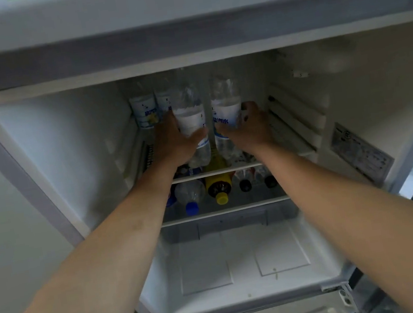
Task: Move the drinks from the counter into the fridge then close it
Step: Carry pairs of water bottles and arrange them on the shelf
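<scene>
Both hands reached deep into the open fridge [25, 163], each wrapped round a clear plastic water bottle. The left hand [173, 142] gripped the left bottle [191, 120] low on its body, thumb across the front; the right hand [249, 129] held the right bottle [225, 112] the same way, fingers curled behind the label. The two stood upright, side by side but apart, over the top shelf [216, 173], likely so they would fit beside two more labelled bottles [144, 112] at the far left. Whether their bases touched the shelf could not be told. The bottles were thin-walled and ribbed, with white and blue wrap labels. On the shelf below lay bottles on their sides, caps near: blue [192, 208], yellow [222, 197], and two black. The bench was out of view.
</scene>
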A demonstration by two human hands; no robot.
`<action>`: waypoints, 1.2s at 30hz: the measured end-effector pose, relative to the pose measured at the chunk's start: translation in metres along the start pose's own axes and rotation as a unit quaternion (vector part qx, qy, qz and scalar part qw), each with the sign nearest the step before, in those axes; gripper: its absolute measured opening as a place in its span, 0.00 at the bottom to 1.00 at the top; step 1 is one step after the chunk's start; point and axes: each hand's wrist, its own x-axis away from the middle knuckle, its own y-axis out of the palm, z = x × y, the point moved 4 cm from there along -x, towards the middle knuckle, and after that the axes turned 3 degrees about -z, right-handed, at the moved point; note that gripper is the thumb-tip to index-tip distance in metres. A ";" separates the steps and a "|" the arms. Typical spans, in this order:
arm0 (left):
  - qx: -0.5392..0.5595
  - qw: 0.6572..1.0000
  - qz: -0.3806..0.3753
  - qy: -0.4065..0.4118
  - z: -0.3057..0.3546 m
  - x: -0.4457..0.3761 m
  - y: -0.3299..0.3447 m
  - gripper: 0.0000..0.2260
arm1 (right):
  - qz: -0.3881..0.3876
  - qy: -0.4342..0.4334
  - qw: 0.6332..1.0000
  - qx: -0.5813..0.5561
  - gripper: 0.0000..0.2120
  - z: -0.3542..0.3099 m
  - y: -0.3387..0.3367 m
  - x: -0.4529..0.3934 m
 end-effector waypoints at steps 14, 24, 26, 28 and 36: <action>0.092 0.988 -0.008 -0.127 -0.010 -0.025 0.040 0.31 | -0.034 0.067 0.997 -0.006 0.26 0.016 0.025 -0.022; 0.089 0.990 -0.054 -0.094 -0.006 -0.029 0.057 0.19 | -0.084 0.060 0.994 0.017 0.26 0.017 0.035 -0.049; 0.111 0.985 -0.059 -0.115 -0.008 -0.028 0.059 0.17 | -0.083 0.052 0.995 0.007 0.24 0.018 0.032 -0.048; 0.131 0.980 -0.052 -0.138 -0.010 -0.029 0.060 0.12 | -0.068 0.031 0.997 0.007 0.23 0.018 0.031 -0.045; 0.168 0.971 -0.062 -0.158 -0.004 -0.041 0.071 0.13 | -0.086 -0.002 0.996 -0.006 0.21 0.018 0.032 -0.046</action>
